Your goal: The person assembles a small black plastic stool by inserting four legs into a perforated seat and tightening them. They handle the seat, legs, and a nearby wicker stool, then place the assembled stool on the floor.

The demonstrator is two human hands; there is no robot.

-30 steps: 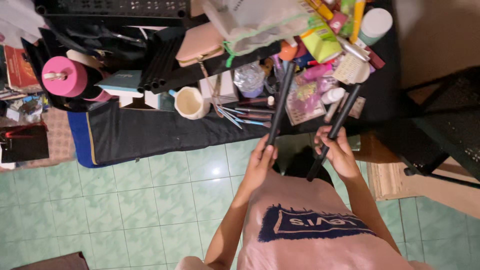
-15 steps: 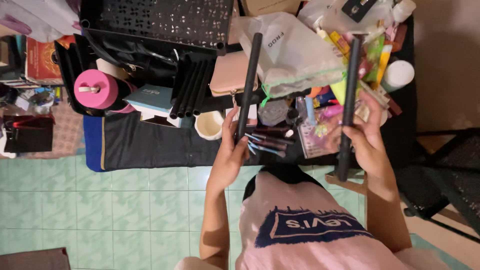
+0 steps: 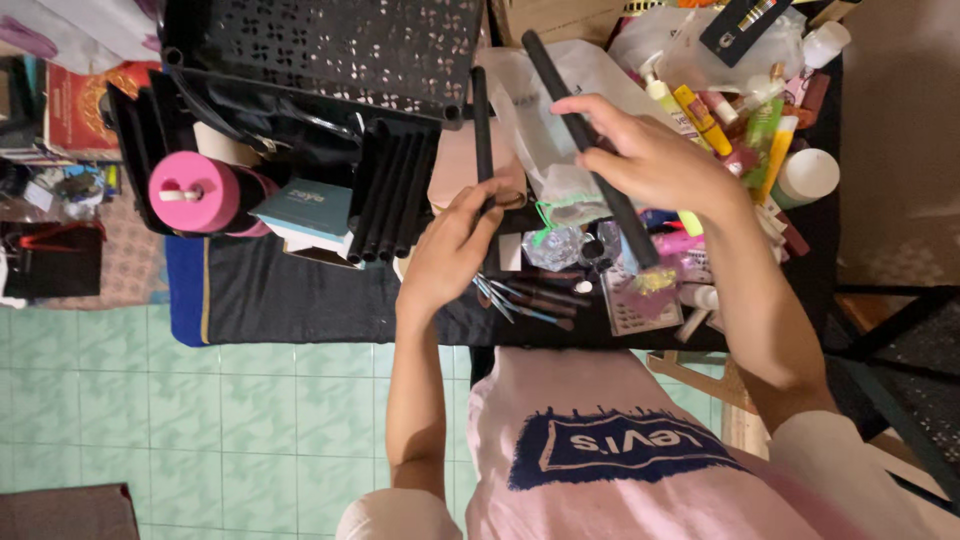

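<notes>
Your left hand point(image 3: 450, 250): grip closed on thin black rod point(image 3: 482, 125), upright over worktop point(image 3: 300, 295) | your right hand point(image 3: 650, 160): grip closed on thicker black tube point(image 3: 570, 110), tilted, above clutter of bottles point(image 3: 720, 110) | pink tumbler point(image 3: 195, 192) far left.

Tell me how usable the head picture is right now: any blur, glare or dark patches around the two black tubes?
Head view: sharp around both hands, little motion blur. The left hand grips a thin black plastic tube, the right hand a thicker black tube. The black perforated crate and dark table cloth swallow detail. Mild sheen on the clear plastic bag. The right edge falls into shadow.
</notes>
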